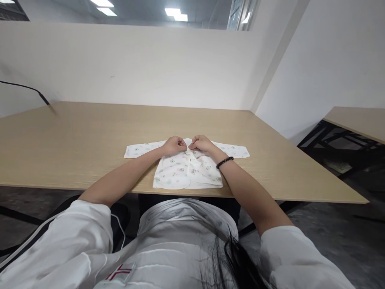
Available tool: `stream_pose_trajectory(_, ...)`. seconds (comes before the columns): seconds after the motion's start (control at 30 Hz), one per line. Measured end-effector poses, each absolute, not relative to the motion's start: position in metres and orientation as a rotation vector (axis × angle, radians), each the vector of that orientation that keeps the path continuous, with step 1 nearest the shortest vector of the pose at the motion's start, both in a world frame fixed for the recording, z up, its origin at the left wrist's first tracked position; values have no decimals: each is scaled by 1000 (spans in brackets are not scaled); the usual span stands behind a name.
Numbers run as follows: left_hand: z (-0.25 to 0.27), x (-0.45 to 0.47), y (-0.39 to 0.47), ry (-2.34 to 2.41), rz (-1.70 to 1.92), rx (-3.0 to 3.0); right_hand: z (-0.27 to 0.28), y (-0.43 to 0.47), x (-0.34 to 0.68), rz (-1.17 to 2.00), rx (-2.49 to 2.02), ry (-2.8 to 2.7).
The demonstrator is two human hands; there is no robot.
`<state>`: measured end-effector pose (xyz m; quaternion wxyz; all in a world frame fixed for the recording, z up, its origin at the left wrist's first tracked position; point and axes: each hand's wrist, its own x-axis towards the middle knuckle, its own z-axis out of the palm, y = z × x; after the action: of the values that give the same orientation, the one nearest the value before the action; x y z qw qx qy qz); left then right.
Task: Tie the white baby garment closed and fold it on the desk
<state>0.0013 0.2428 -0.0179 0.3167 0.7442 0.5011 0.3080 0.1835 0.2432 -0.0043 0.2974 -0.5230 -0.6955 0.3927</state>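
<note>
A small white baby shirt with a green and pink print lies spread on the table, its two long sleeves stretched out to the sides. My left hand pinches the front opening close to the neckline. Just to the right, my right hand pinches the opposite front edge at the same height. Both sets of fingers are closed on the cloth, with a narrow gap between the hands. Below them the front edges overlap down the middle. My forearms cover parts of the sleeves.
The wooden table reaches back to a white wall with a window above. A black cable sticks out at the far left. Another table with a black frame stands to the right.
</note>
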Motion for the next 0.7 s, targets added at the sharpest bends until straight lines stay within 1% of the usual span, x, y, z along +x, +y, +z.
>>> stream_pose_trajectory(0.17,-18,1,240,1308,807,2067,-4,242,183,1055,-1419,-1836)
stream_pose_trajectory(0.4,-22,-6,242,1284,821,2196,11,236,189,848,-1467,-1919)
stream_pose_trajectory(0.6,-21,-6,243,1289,776,2400,32,222,194,1060,-1442,-2457)
stream_pose_trajectory(0.7,-16,-6,239,1237,787,2438,37,220,194,1148,-1452,-2539)
